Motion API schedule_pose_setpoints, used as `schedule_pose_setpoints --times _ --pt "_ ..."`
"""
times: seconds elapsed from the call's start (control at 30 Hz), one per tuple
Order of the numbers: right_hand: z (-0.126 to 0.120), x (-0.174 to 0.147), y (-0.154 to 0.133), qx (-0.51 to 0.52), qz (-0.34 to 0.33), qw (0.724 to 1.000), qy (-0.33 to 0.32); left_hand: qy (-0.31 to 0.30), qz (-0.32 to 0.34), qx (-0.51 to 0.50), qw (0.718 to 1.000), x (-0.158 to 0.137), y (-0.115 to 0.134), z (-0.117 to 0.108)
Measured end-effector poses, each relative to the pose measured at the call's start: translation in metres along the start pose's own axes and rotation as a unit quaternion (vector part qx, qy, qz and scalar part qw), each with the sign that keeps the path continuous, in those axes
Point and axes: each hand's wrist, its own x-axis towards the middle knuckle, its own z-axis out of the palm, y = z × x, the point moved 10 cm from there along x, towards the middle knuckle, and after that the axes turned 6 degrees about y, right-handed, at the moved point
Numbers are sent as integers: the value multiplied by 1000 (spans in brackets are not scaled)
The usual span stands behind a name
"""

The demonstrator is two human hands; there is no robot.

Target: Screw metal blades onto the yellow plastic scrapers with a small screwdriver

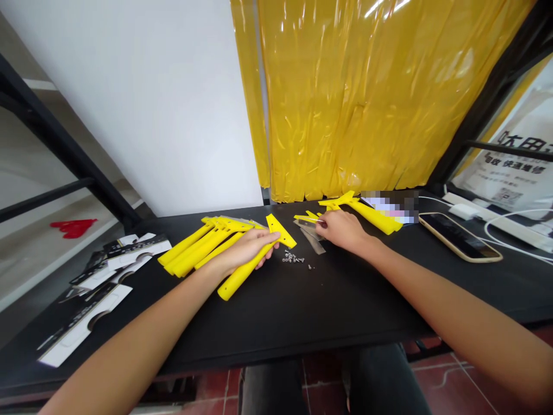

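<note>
My left hand (254, 249) is wrapped around a yellow plastic scraper handle (242, 278). Its wide head (281, 231), with small holes, points up and away from me. To the right, my right hand (341, 227) is closed in a pinch on a thin shiny metal strip (318, 221), seen nearly edge-on. Flat metal blades (314, 241) lie under and beside those fingers. Between the hands is a small heap of screws and nuts (292, 257), with a loose screw (310, 267) apart from it. Several more yellow scrapers (190, 249) lie side by side left of my left hand.
More yellow handles (375, 216) lie at the back right. A phone (460, 236), white cables (514, 216) and a power strip (496, 222) are at the right. Black-and-white card sleeves (86, 325) are piled at the left. A yellow plastic curtain (345, 104) hangs behind the black table (276, 323).
</note>
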Motion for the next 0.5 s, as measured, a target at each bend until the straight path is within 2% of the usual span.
schedule_pose_setpoints --times 0.07,0.1,0.2,0.27,0.3,0.37,0.5 --pt "-5 0 -4 116 -2 993 3 4 10 5 1000 1 0 0" --pt "-5 0 -6 199 3 980 -6 6 14 5 1000 2 0 -1" --pt "6 -6 -15 425 60 901 -69 8 24 10 1000 1 3 0" --pt "15 -13 -24 495 88 858 -103 4 35 16 999 0 7 1" --pt "16 -16 -31 510 85 849 -109 0 40 19 999 0 8 2" --pt "16 -20 -44 515 57 848 -112 -14 49 29 998 -2 11 5" --pt "16 -25 -57 489 20 866 -106 -45 73 52 995 -6 17 13"
